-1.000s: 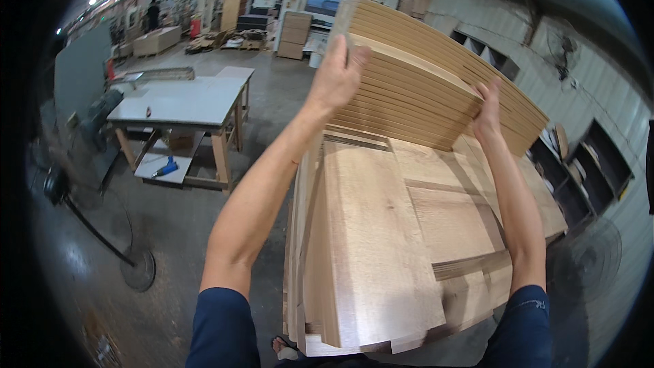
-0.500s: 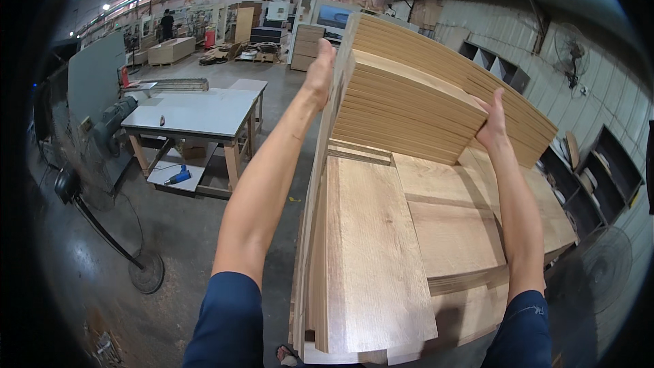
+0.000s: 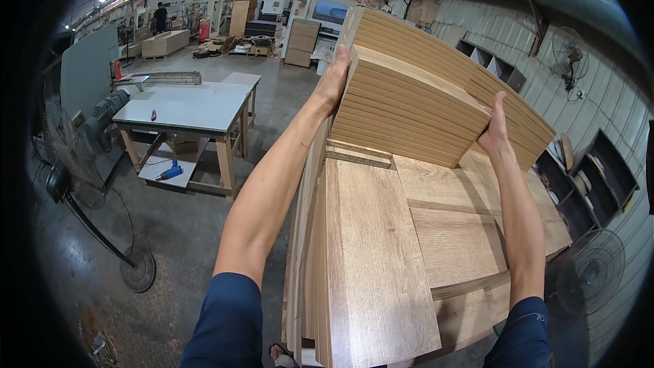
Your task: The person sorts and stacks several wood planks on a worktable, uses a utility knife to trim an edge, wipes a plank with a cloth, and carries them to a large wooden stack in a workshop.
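Observation:
A thick stack of wood-grain boards [image 3: 422, 88] stands on edge, leaning, on top of a lower pile of flat wood panels [image 3: 381, 266]. My left hand [image 3: 335, 78] presses flat against the left end of the upright boards. Over on the right end of the front group, my right hand [image 3: 495, 126] grips the board edges with its fingers spread along them. Both arms reach forward over the flat panels.
A grey-topped work table [image 3: 184, 105] stands to the left with a blue tool [image 3: 169, 172] on its lower shelf. A floor fan [image 3: 75, 184] is at far left. Shelving [image 3: 593, 177] lines the right wall. A person [image 3: 160, 17] stands far back.
The upright boards have swung closer and lower in view. My left hand has slid down the left end; my right hand keeps its hold on the right end.

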Tool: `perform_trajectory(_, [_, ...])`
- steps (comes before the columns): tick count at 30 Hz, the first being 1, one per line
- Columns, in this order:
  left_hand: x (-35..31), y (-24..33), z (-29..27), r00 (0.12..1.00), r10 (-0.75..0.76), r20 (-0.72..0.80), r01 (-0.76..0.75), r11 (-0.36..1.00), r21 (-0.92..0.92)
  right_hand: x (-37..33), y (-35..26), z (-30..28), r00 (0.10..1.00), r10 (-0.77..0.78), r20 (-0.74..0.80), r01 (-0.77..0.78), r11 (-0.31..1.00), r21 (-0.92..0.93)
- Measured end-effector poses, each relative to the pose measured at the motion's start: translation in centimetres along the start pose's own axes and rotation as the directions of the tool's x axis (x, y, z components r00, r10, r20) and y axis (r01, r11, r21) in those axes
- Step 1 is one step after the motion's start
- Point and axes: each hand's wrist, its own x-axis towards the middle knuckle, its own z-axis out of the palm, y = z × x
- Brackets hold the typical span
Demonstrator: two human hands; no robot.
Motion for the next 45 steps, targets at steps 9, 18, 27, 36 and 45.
perform_trajectory(9, [-0.2, -0.2, 0.1, 1.0, -0.02, -0.011, 0.02, 0.999, -0.027, 0.2, 0.6, -0.5, 0.998, -0.004, 0.056, 0.001, 0.999, 0.044])
perform_trajectory(18, [-1.8, 5.2, 2.2, 0.9, 0.419, -0.123, -0.264, 0.745, 0.612, 2.3, 0.3, -1.6, 0.956, -0.241, -0.166, 0.206, 0.957, -0.206])
perform_trajectory(27, [-2.6, 6.2, 5.6, 0.776, 0.613, 0.148, -0.37, 0.252, 0.894, 4.0, 0.6, -0.2, 0.869, -0.367, -0.332, 0.161, 0.845, -0.51])
perform_trajectory(36, [-4.0, 4.4, 15.7, 0.67, 0.271, 0.691, -0.452, -0.59, 0.669, 3.2, -1.0, -5.5, 0.922, -0.316, -0.223, 0.147, 0.82, -0.553])
perform_trajectory(45, [-4.1, 2.1, 15.5, 0.707, -0.179, 0.685, -0.603, -0.659, 0.45, -6.3, -3.6, -9.4, 0.94, -0.34, 0.008, 0.273, 0.738, -0.617])
